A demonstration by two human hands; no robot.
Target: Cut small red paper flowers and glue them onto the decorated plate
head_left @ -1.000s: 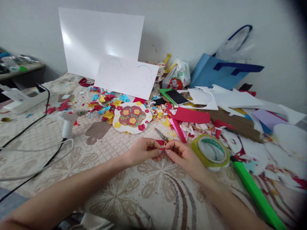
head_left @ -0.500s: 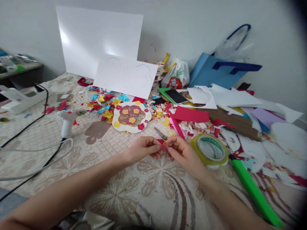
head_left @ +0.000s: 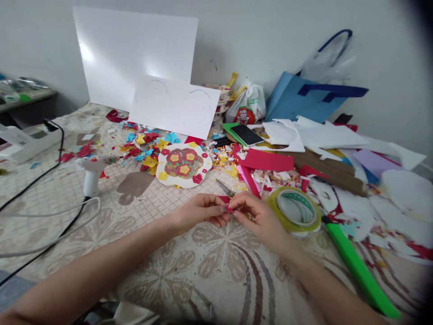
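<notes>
Between the fingertips of both hands is a small piece of red paper, mostly covered by the fingers. My left hand pinches it from the left, thumb on top. From the other side my right hand grips it with thumb and forefinger. Just beyond the fingers lies a pair of scissors, blades toward the far left and handles partly hidden by my right hand. Farther off rests a white scalloped card decorated with red and yellow paper flowers. A wide roll of yellowish tape lies beside my right wrist.
A white glue gun with cables stands at left. Paper flowers and scraps are heaped behind the card. A phone, red card, and a green-handled cutter lie right. White boards and a blue bag stand behind.
The fingers have shifted slightly on the red paper, and less of it shows between them. The whole view has moved a little; the other things stay in place.
</notes>
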